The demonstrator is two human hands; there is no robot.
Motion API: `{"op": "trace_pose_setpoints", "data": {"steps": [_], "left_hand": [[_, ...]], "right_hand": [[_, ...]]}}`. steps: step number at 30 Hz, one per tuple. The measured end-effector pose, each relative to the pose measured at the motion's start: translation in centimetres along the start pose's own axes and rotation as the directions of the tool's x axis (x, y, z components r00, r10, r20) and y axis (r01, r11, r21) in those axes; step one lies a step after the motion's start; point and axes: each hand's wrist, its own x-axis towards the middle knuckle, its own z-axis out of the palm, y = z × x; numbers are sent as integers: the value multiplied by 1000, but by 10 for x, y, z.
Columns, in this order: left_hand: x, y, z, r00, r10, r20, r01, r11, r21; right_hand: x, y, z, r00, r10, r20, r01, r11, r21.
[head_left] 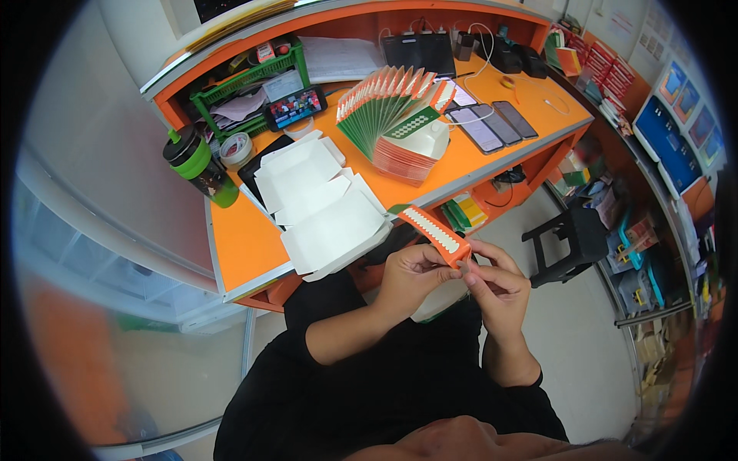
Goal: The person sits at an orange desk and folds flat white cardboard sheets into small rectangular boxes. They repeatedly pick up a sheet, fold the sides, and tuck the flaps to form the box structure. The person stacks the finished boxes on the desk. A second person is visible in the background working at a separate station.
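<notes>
Over my lap, in front of the desk edge, I hold a paper food box (pixel 432 230) with an orange side and a white patterned strip. My left hand (pixel 413 280) is closed round its lower left side, thumb near the corner. The fingers of my right hand (pixel 500 286) pinch the box's near corner. Part of its pale underside shows between my forearms; the rest is hidden by my hands. Beyond it, white opened-up boxes (pixel 330 219) lie at the desk's left front. A fanned stack of green and orange box blanks (pixel 396 134) stands right of them.
On the orange desk (pixel 240 244) are a green-lidded bottle (pixel 198 165), tape rolls (pixel 236 149), a propped phone (pixel 295 108) playing video and a green basket (pixel 250 88). Several phones (pixel 492 127) lie at the right. A black stool (pixel 565 242) stands right of the desk, beside crowded shelves.
</notes>
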Motion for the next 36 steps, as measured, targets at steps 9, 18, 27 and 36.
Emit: {"op": "trace_pose_setpoints", "data": {"steps": [9, 18, 27, 36], "left_hand": [[0, 13, -4, 992, 17, 121, -16, 1000, -6], [-4, 6, -9, 995, 21, 97, -12, 995, -97], [-4, 7, -12, 987, 45, 153, -47, 999, 10], [-12, 8, -7, 992, 90, 91, -79, 990, -120]], "right_hand": [[2, 0, 2, 998, -66, -23, 65, 996, -58], [-5, -3, 7, 996, -83, -24, 79, 989, -123], [-14, -4, 11, 992, -125, -12, 124, 990, -74], [-15, -4, 16, 981, -173, -90, 152, 968, -201]]}}
